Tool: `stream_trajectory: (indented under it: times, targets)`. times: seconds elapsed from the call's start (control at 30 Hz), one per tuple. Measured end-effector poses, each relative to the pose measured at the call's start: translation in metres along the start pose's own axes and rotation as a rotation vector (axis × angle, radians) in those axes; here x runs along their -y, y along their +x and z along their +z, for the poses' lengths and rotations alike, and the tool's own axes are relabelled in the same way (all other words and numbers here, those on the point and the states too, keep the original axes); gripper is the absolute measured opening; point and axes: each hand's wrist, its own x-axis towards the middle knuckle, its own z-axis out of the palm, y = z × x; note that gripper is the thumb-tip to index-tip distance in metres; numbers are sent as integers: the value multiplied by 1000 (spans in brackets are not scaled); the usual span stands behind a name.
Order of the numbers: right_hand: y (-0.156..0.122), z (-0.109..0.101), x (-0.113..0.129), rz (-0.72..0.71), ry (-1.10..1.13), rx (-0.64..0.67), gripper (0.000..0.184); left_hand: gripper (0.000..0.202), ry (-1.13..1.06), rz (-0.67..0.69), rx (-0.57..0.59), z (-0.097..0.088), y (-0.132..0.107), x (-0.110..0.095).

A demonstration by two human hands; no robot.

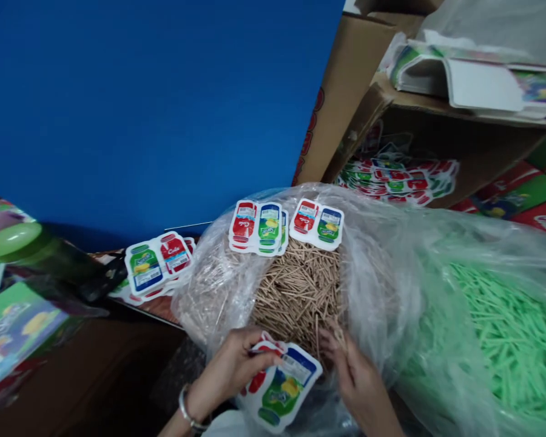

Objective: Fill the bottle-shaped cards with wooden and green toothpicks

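Note:
My left hand (pixel 230 370) is closed on a printed card (pixel 279 385) showing red and green drink bottles, held low in front of me. My right hand (pixel 352 373) pinches thin wooden sticks at the near edge of a heap of wooden sticks (pixel 295 294) inside a clear plastic bag (pixel 373 243). Two more printed cards (pixel 257 227) (pixel 318 224) lie on the far side of the stick heap. A bracelet sits on my left wrist.
A stack of the same cards (pixel 157 264) lies left of the bag. A second bag holds green sticks (pixel 509 340) at right. An open cardboard box (pixel 400 176) behind holds many cards. A blue wall (pixel 155 103) fills the back left; colourful packs (pixel 13 328) lie at far left.

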Motion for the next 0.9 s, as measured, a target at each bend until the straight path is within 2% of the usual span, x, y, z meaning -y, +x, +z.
stream_trajectory:
  times: [0.07, 0.2, 0.3, 0.4, 0.47, 0.57, 0.67, 0.77, 0.83, 0.9]
  targets:
    - [0, -4, 8, 9, 64, -54, 43, 16, 3, 9, 58, 2, 4, -3]
    - [-1, 3, 38, 151, 436, -76, 32, 19, 118, 116, 136, 7, 9, -8]
    - [4, 18, 59, 267, 450, 58, 37, 16, 230, 157, 174, 14, 10, -9]
    - [10, 33, 69, 294, 374, 203, 47, 17, 304, 172, 188, 21, 12, -8]
    - [13, 40, 73, 273, 356, 274, 51, 17, 323, 177, 187, 25, 13, -7]
    - [13, 43, 74, 179, 224, 349, 47, 15, 260, 189, 173, 26, 15, -5]
    - [13, 37, 70, 12, 55, 374, 39, 18, 130, 207, 134, 23, 15, -1]
    - [12, 27, 67, -110, -11, 427, 30, 27, 16, 253, 129, 18, 15, 3]
    - [12, 22, 67, -138, -1, 488, 29, 30, -30, 274, 147, 16, 15, 5]
    - [11, 20, 67, -147, 7, 480, 31, 30, -49, 274, 149, 14, 14, 5]
